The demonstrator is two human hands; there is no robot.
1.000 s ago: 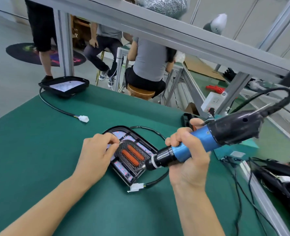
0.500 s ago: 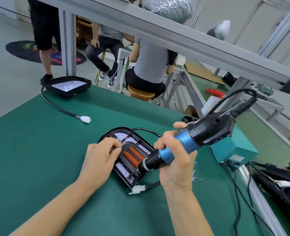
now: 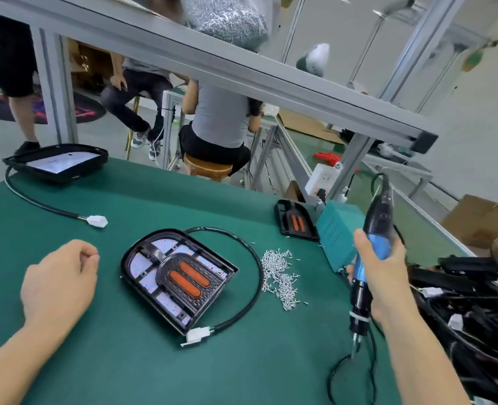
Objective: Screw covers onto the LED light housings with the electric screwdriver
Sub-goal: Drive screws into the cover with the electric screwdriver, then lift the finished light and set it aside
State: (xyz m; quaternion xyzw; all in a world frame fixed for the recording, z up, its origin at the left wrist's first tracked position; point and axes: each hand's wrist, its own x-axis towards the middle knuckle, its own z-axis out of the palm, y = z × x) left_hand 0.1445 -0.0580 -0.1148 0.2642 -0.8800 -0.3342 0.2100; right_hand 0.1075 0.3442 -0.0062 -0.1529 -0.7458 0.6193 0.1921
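Observation:
A black D-shaped LED light housing point(image 3: 180, 274) lies in the middle of the green table point(image 3: 125, 361), with a black cover bearing two orange strips on it. Its black cable point(image 3: 253, 276) loops round the right side to a white connector point(image 3: 196, 337). My left hand point(image 3: 58, 283) rests on the table left of the housing, fingers loosely curled, holding nothing. My right hand point(image 3: 382, 276) grips the blue and black electric screwdriver point(image 3: 369, 258) upright, bit down, well right of the housing. A pile of small silver screws point(image 3: 280, 277) lies between housing and screwdriver.
A second housing point(image 3: 56, 162) with cable and white plug point(image 3: 97, 221) sits at the far left corner. Another cover point(image 3: 296, 223) lies beside a teal power box point(image 3: 339, 232). A heap of black cabled parts point(image 3: 475, 305) fills the right. People sit beyond the table under an aluminium frame point(image 3: 242, 71).
My right hand has pulled the screwdriver off the cover and swung it upright to the right. My left hand has let go of the housing and drawn back to the left.

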